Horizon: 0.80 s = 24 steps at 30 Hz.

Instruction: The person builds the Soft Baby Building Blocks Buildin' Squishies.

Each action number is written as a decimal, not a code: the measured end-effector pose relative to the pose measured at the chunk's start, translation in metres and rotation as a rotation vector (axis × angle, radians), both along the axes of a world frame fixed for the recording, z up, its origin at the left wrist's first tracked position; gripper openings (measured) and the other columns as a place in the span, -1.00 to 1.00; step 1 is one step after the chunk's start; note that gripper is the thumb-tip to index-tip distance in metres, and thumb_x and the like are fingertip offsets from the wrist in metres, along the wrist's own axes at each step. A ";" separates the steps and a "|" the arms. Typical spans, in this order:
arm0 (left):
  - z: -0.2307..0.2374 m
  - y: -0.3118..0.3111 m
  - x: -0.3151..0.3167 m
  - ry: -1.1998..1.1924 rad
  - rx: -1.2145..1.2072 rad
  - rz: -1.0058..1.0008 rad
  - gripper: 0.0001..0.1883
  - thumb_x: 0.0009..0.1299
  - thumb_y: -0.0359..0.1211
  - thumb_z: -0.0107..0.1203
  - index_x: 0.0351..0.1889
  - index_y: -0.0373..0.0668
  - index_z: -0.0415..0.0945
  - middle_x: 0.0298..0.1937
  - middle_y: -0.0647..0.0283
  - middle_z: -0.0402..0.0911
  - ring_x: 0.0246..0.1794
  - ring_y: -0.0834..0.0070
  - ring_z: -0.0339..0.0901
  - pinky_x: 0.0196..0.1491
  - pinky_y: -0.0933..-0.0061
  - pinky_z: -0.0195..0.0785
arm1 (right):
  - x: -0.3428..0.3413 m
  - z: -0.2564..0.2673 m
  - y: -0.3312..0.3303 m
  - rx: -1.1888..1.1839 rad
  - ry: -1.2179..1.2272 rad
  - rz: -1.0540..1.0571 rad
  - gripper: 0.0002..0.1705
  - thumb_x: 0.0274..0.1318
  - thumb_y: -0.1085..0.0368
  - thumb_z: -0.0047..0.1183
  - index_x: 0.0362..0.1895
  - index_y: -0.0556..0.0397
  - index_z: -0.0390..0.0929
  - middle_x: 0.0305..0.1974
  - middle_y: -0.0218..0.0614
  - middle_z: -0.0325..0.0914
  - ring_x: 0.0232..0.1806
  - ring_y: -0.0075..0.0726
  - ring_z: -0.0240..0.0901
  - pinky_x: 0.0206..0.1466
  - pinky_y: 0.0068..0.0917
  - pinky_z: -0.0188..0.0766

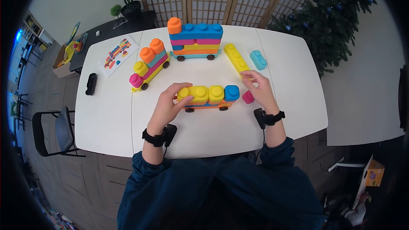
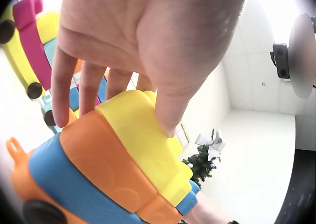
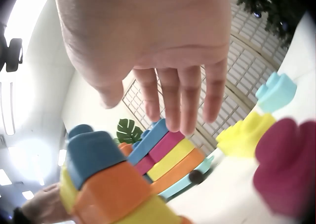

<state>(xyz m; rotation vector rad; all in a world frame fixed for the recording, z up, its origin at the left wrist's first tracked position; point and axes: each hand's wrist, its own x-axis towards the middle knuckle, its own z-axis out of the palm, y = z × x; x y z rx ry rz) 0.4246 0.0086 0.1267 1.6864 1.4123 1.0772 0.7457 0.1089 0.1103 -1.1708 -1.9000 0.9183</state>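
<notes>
My left hand point(image 1: 165, 103) grips the left end of the yellow blocks point(image 1: 198, 94) on top of a near block wagon, thumb in front and fingers behind. In the left wrist view, this wagon point(image 2: 106, 167) shows orange and blue layers beneath the yellow. A blue block point(image 1: 231, 93) tops its right end. My right hand point(image 1: 260, 90) hovers with relaxed, apart fingers and nothing between them in the right wrist view. Its fingertips overlap the near end of a long yellow block point(image 1: 235, 57) in the head view. Below them lies a small magenta block point(image 1: 248, 97).
Behind stands a tall layered wagon point(image 1: 196, 42); left of it, a smaller one point(image 1: 150, 64) with orange, yellow and pink tops. A turquoise block point(image 1: 258, 60) lies at the right. On the white table's left are a picture sheet point(image 1: 119, 55) and a black object point(image 1: 91, 84).
</notes>
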 end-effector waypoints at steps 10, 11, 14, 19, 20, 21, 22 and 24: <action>-0.001 0.000 0.000 -0.014 -0.020 0.000 -0.62 0.41 -0.33 0.31 0.17 -0.14 0.58 0.02 0.16 0.66 -0.04 0.33 0.63 0.01 0.35 0.53 | 0.004 -0.015 0.042 0.067 -0.710 -0.286 -0.51 0.07 -0.01 0.38 -0.06 0.05 0.64 -0.16 -0.14 0.71 -0.11 0.02 0.65 -0.04 -0.14 0.57; -0.001 0.000 -0.001 -0.010 -0.005 -0.007 -0.62 0.41 -0.33 0.31 0.17 -0.15 0.58 0.02 0.16 0.66 -0.04 0.32 0.63 0.02 0.35 0.53 | 0.004 -0.016 0.043 0.067 -0.709 -0.286 -0.51 0.07 -0.01 0.38 -0.06 0.05 0.64 -0.16 -0.14 0.71 -0.11 0.02 0.65 -0.04 -0.14 0.57; 0.001 0.001 -0.003 0.008 0.006 -0.023 -0.62 0.42 -0.33 0.30 0.17 -0.15 0.58 0.02 0.15 0.66 -0.03 0.30 0.63 0.05 0.35 0.52 | 0.005 -0.021 0.048 0.037 -0.687 -0.314 -0.58 0.09 0.05 0.35 -0.09 0.07 0.65 -0.25 -0.13 0.72 -0.16 0.02 0.67 -0.06 -0.15 0.58; 0.001 0.000 -0.008 0.072 0.083 -0.050 -0.56 0.40 -0.33 0.30 0.24 -0.13 0.55 0.09 0.13 0.64 0.04 0.29 0.61 0.11 0.32 0.49 | 0.020 -0.014 0.041 0.126 -0.438 -0.386 -0.60 0.09 0.16 0.35 -0.06 0.15 0.66 -0.25 -0.09 0.74 -0.20 0.01 0.71 -0.08 -0.22 0.62; 0.002 -0.001 -0.010 0.046 0.084 -0.007 -0.51 0.40 -0.33 0.30 0.29 -0.12 0.51 0.14 0.14 0.62 0.09 0.31 0.60 0.13 0.30 0.49 | 0.024 -0.010 0.039 0.126 -0.441 -0.386 -0.60 0.09 0.16 0.35 -0.06 0.15 0.66 -0.25 -0.09 0.74 -0.20 0.01 0.71 -0.08 -0.22 0.62; 0.004 -0.002 -0.012 0.019 0.083 0.035 -0.47 0.39 -0.34 0.30 0.34 -0.11 0.48 0.20 0.15 0.61 0.14 0.32 0.58 0.15 0.28 0.48 | 0.028 -0.006 0.036 0.109 -0.253 -0.347 -0.61 0.12 0.21 0.33 -0.02 0.16 0.65 -0.23 -0.11 0.75 -0.18 -0.06 0.72 -0.07 -0.28 0.63; 0.004 -0.002 -0.014 0.017 0.079 0.032 -0.47 0.39 -0.34 0.30 0.34 -0.11 0.48 0.20 0.15 0.61 0.14 0.32 0.58 0.15 0.28 0.48 | 0.029 0.002 0.030 0.091 -0.066 -0.308 -0.63 0.14 0.27 0.32 0.02 0.16 0.64 -0.20 -0.14 0.76 -0.15 -0.13 0.74 -0.05 -0.35 0.63; 0.007 -0.002 -0.017 -0.046 0.118 0.109 -0.39 0.41 -0.35 0.27 0.43 -0.08 0.38 0.30 0.17 0.57 0.23 0.32 0.54 0.18 0.26 0.47 | 0.025 0.027 0.011 0.068 0.002 -0.235 -0.65 0.17 0.33 0.28 0.03 0.16 0.63 -0.16 -0.18 0.75 -0.11 -0.19 0.73 -0.02 -0.38 0.63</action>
